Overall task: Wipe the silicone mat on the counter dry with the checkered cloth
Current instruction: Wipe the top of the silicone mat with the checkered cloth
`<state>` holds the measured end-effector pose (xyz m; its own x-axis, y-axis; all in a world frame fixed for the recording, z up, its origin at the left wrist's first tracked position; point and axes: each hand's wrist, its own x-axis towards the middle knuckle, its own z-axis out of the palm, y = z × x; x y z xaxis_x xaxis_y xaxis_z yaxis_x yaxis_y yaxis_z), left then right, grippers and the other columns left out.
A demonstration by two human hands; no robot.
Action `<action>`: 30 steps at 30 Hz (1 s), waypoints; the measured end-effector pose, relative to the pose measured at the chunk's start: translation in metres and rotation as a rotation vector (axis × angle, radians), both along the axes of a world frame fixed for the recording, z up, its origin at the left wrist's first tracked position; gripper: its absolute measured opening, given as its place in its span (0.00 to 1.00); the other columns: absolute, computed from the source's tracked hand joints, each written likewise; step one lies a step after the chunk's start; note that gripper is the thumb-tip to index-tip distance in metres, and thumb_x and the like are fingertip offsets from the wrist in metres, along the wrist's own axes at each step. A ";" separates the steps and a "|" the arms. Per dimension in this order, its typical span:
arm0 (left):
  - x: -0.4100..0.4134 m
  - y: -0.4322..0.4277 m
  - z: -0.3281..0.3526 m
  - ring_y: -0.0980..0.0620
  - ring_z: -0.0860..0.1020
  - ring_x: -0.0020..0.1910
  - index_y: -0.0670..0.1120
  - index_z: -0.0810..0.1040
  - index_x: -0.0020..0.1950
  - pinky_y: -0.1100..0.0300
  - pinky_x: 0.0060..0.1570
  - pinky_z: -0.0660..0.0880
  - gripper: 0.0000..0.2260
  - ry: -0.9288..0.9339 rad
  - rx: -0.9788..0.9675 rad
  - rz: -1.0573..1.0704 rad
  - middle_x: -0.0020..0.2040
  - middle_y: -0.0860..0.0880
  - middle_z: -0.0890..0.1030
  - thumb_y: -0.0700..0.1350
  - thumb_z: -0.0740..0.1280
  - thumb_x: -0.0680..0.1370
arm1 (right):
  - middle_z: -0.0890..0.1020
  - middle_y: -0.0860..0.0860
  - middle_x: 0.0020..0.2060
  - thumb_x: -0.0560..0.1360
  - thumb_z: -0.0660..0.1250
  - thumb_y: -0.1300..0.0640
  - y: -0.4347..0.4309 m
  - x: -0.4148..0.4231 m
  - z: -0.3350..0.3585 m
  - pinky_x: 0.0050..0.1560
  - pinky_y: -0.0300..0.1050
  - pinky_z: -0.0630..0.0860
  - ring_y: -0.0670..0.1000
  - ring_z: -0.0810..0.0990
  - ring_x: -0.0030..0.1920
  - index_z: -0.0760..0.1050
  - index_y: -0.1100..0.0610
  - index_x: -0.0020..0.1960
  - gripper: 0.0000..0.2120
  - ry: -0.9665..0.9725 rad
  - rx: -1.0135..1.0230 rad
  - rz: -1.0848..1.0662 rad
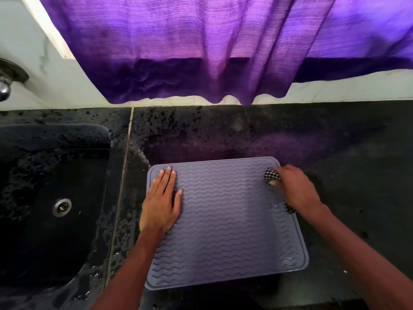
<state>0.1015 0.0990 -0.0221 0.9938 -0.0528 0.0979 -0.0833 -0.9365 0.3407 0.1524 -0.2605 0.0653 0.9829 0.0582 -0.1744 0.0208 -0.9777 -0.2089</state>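
A grey-blue silicone mat [223, 222] with wavy ridges lies flat on the black counter [335, 142]. My left hand [162, 202] rests flat on the mat's left side, fingers spread and pointing away from me. My right hand [295, 190] is at the mat's right edge near the far corner, closed on a bunched black-and-white checkered cloth [271, 176]. Most of the cloth is hidden under that hand; a bit shows past the fingers and another bit near the wrist. A few wet glints show on the mat's near right corner.
A black sink [44, 198] with a metal drain lies to the left, with a chrome tap [5, 88] at the far left. A purple curtain [201, 52] hangs over the white tiled wall behind the counter. The counter around the sink is speckled with water.
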 end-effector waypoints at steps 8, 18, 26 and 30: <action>0.000 0.003 -0.002 0.52 0.55 0.81 0.46 0.61 0.81 0.52 0.79 0.56 0.31 -0.023 -0.034 -0.014 0.81 0.49 0.60 0.61 0.55 0.83 | 0.78 0.49 0.52 0.72 0.70 0.56 0.121 0.011 -0.019 0.51 0.50 0.75 0.54 0.74 0.56 0.76 0.52 0.59 0.15 -0.052 0.262 0.250; 0.001 0.006 -0.005 0.51 0.58 0.81 0.45 0.64 0.80 0.48 0.77 0.61 0.30 -0.078 -0.082 -0.028 0.80 0.49 0.63 0.59 0.59 0.82 | 0.79 0.48 0.54 0.70 0.71 0.59 0.065 0.021 -0.019 0.52 0.52 0.77 0.54 0.75 0.59 0.77 0.50 0.59 0.18 0.010 0.135 0.051; 0.001 0.004 -0.003 0.52 0.59 0.80 0.46 0.66 0.79 0.47 0.76 0.63 0.30 -0.083 -0.094 -0.005 0.80 0.50 0.64 0.59 0.60 0.81 | 0.78 0.53 0.50 0.72 0.67 0.60 -0.004 0.023 -0.009 0.46 0.57 0.78 0.60 0.78 0.52 0.77 0.54 0.56 0.13 -0.006 -0.064 -0.179; 0.001 0.003 -0.004 0.51 0.59 0.80 0.46 0.66 0.79 0.46 0.75 0.64 0.29 -0.083 -0.085 0.001 0.80 0.50 0.64 0.58 0.61 0.81 | 0.79 0.54 0.48 0.73 0.67 0.60 -0.006 0.023 -0.003 0.46 0.57 0.78 0.60 0.78 0.51 0.76 0.56 0.52 0.08 -0.003 -0.039 -0.195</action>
